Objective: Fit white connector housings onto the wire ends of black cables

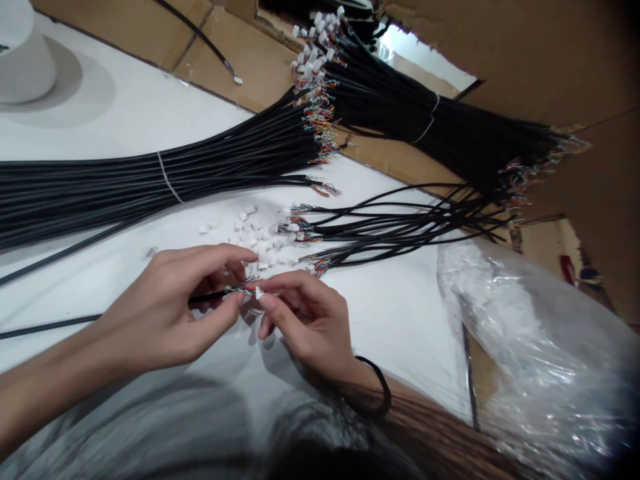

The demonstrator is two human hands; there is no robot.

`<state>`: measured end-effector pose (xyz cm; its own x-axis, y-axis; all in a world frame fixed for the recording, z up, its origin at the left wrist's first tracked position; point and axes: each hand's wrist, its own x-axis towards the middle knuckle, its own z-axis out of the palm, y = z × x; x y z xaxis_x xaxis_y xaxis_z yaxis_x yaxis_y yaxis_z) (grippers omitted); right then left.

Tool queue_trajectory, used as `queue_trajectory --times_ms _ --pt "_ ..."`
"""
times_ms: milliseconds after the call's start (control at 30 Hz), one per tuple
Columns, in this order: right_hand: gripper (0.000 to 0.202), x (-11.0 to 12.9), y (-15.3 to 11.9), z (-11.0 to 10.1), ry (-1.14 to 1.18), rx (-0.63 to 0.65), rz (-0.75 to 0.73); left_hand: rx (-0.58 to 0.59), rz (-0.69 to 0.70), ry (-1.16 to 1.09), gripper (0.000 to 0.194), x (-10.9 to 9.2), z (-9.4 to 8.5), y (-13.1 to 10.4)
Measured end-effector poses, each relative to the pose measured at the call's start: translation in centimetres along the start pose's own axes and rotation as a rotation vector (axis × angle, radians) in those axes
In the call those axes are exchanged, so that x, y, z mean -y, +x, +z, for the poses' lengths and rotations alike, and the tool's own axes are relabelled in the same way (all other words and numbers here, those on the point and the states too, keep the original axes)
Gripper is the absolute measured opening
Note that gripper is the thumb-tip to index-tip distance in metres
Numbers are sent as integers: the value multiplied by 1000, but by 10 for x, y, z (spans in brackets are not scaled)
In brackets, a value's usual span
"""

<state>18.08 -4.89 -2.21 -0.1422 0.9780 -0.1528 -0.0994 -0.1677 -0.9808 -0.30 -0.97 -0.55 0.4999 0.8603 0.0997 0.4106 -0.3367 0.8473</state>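
Note:
My left hand (173, 307) is closed on the end of a black cable (60, 324), whose thin coloured wires (243, 289) fan out past the fingers. Between the thumb and index finger of my right hand (313, 320) is a small white connector (259, 293), right at the wire tips. Whether a wire sits inside the connector is too small to tell. Just beyond my fingertips lies a loose pile of white connectors (257, 233). Several cables with coloured wire ends (370, 247) lie to the right of that pile.
A tied bundle of black cables (100, 190) crosses the white table (400, 320) at the left. Another tied bundle (415, 120) rests on cardboard at the back right. A clear plastic bag (540, 333) lies at the right, and a white round object (25, 57) stands at the upper left.

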Motion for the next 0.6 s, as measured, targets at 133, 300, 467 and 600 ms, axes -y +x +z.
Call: queue_trajectory --times_ms 133,300,467,600 --pt "7 0 -1 -1 -10 14 -23 8 -80 -61 22 1 0 0" --pt "6 1 0 0 -33 12 -44 -13 -73 -59 21 0 -1 0" --pt "7 1 0 0 -33 8 -34 -23 -51 -69 26 2 1 -2" --pt "13 -2 1 -2 -87 31 -98 -25 7 -47 27 0 0 0"
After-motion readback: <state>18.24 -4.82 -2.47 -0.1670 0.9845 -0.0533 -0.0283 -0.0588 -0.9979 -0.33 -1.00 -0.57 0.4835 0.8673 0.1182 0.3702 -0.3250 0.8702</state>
